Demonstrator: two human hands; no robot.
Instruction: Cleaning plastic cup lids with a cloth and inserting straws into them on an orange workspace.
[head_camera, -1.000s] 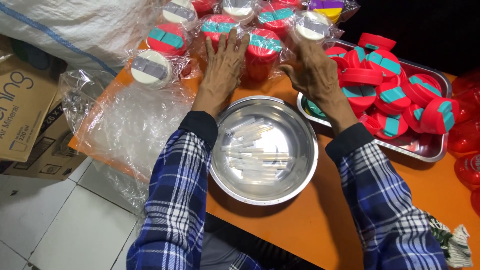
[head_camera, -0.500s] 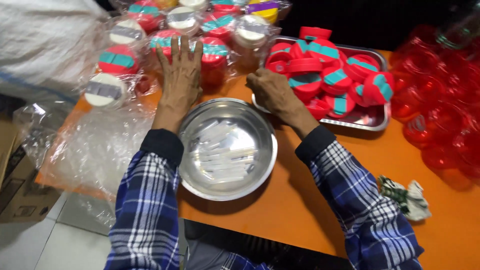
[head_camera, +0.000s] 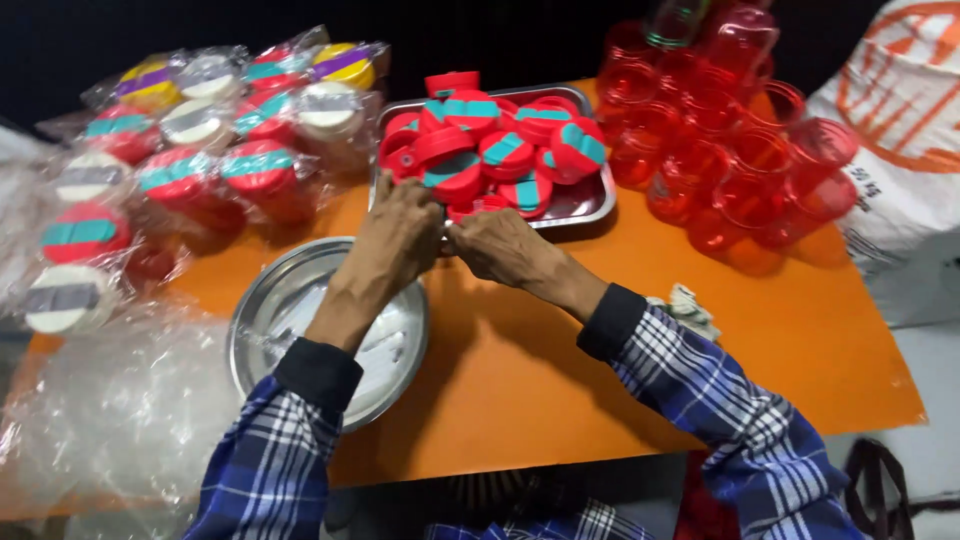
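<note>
Both hands, left hand (head_camera: 405, 225) and right hand (head_camera: 497, 243), pinch something hidden beside the tray (head_camera: 590, 205); heaped red lids (head_camera: 500, 150) might spill

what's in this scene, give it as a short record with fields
left hand: left hand at the near edge of the metal tray, on the red lids
right hand: right hand beside it, at the same edge; what the fingers hold is hidden
bowl: round steel bowl under the left forearm
left side: wrapped jars in clear plastic
right side: red transparent jars, lidless
surface: orange table
</note>
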